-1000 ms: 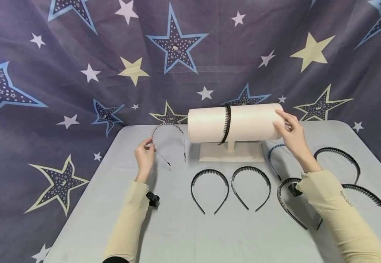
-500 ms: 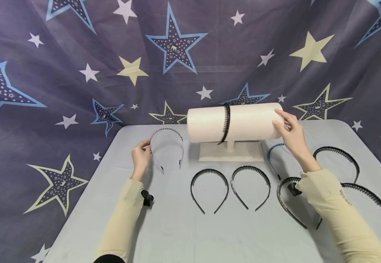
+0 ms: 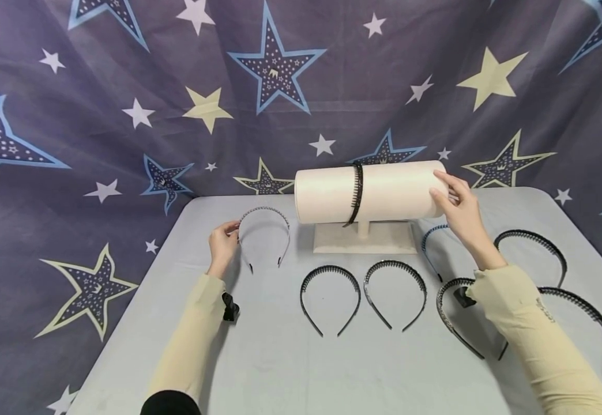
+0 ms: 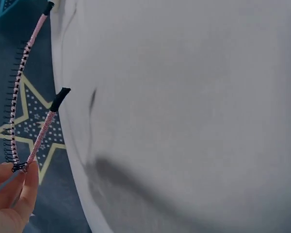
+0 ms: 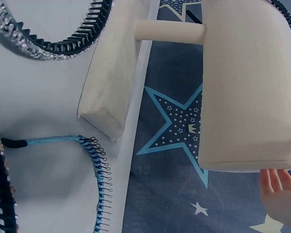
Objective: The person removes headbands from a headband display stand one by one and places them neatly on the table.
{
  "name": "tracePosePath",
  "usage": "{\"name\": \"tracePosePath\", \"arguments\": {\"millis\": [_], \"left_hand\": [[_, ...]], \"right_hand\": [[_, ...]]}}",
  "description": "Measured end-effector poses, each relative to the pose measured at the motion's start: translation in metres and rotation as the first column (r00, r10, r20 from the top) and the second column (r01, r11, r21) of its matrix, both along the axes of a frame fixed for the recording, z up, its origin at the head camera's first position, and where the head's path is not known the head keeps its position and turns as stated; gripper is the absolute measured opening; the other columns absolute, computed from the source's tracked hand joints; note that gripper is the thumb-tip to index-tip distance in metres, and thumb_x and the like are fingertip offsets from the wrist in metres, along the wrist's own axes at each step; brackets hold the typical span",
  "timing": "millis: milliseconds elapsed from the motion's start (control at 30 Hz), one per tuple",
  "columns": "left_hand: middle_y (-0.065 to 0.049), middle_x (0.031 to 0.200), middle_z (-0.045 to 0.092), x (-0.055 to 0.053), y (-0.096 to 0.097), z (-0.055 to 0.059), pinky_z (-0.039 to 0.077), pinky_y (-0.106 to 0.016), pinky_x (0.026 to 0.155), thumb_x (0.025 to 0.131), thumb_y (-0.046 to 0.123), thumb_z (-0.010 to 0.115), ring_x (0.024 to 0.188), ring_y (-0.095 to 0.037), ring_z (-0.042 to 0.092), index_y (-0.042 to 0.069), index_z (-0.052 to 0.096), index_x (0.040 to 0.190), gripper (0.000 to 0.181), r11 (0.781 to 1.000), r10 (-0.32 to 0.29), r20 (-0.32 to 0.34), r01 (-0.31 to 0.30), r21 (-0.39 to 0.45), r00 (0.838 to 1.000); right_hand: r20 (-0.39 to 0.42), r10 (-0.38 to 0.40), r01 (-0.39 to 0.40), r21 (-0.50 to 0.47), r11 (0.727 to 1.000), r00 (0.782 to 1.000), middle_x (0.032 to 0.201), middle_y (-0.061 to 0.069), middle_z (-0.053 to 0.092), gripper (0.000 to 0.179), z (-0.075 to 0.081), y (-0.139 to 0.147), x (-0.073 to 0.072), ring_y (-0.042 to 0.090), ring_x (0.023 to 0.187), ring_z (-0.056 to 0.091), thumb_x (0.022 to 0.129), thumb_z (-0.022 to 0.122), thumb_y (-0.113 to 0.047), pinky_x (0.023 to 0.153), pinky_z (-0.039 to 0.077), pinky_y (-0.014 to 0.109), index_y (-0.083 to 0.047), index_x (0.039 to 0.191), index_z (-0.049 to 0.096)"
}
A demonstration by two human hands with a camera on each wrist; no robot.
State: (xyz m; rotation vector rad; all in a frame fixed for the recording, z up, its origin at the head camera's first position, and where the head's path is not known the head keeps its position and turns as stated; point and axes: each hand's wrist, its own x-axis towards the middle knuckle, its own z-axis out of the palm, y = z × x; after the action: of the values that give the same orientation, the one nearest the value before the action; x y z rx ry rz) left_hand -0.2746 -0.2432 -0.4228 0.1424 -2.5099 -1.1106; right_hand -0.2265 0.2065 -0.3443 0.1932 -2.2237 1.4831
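Observation:
On the left of the head view my left hand [image 3: 223, 248] pinches one side of a thin pink headband [image 3: 263, 208], whose arch points up and away. The left wrist view shows thumb and finger on the pink headband [image 4: 40, 141], which has small black comb teeth and black tips. My right hand [image 3: 462, 210] grips the right end of a cream cylindrical headband stand [image 3: 399, 190]; in the right wrist view its fingers [image 5: 276, 180] meet the end rim, fingertips partly hidden. A black toothed headband [image 3: 358, 193] sits around the middle of the roll.
Two black headbands [image 3: 330, 270] lie in front of the stand's base [image 3: 365, 237]. Several more, including a blue one [image 3: 425, 245], lie on the right, partly under my right arm. A star-patterned cloth [image 3: 280, 132] hangs behind the table [image 3: 280, 369].
My left hand has shifted slightly left, and the pink headband in it has come lower and nearer, its ends turning downward. The right hand keeps its place on the stand.

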Motion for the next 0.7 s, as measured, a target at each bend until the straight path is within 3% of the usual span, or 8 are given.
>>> {"name": "tracePosePath", "arguments": {"millis": [200,267,533,700], "left_hand": [[-0.020,0.098,0.064,-0.005,-0.004,-0.005,0.051,-0.020,0.058,0.084,-0.004,0.050,0.080,-0.030,0.063,-0.003,0.063,0.105,0.025,1.000,-0.003,0.030,0.002,0.015,1.000],[-0.020,0.097,0.064,-0.007,-0.004,-0.006,0.049,-0.017,0.056,0.083,-0.004,0.050,0.079,-0.030,0.063,-0.003,0.063,0.104,0.025,1.000,-0.006,0.037,0.005,0.015,0.999],[-0.020,0.099,0.063,-0.015,-0.002,-0.009,0.055,-0.032,0.065,0.084,-0.004,0.050,0.085,-0.030,0.062,-0.003,0.063,0.106,0.026,1.000,-0.003,0.085,0.004,-0.014,0.996],[-0.021,0.104,0.061,-0.018,-0.002,-0.011,0.054,-0.029,0.064,0.086,-0.002,0.049,0.085,-0.029,0.061,-0.002,0.062,0.108,0.025,1.000,-0.001,0.153,-0.001,0.009,0.988]], "right_hand": [[-0.010,-0.001,0.001,-0.004,1.000,1.000,0.122,0.013,0.039,0.042,-0.019,0.012,-0.017,0.004,0.098,0.046,0.089,0.053,-0.018,0.079,0.044,0.007,-0.007,0.129,0.046],[-0.003,-0.004,0.004,0.001,1.000,1.000,0.122,0.013,0.038,0.043,-0.019,0.012,-0.017,0.004,0.098,0.046,0.089,0.053,-0.018,0.080,0.044,0.007,-0.007,0.129,0.045],[-0.008,0.002,-0.002,-0.016,1.000,1.000,0.120,0.017,0.039,0.041,-0.004,0.004,-0.005,0.002,0.095,0.046,0.089,0.052,-0.013,0.079,0.042,0.005,0.000,0.127,0.045],[-0.015,0.006,-0.006,-0.018,1.000,1.000,0.120,0.018,0.039,0.041,-0.009,0.006,-0.008,0.001,0.095,0.046,0.089,0.052,-0.013,0.079,0.043,0.005,-0.001,0.128,0.045]]}}
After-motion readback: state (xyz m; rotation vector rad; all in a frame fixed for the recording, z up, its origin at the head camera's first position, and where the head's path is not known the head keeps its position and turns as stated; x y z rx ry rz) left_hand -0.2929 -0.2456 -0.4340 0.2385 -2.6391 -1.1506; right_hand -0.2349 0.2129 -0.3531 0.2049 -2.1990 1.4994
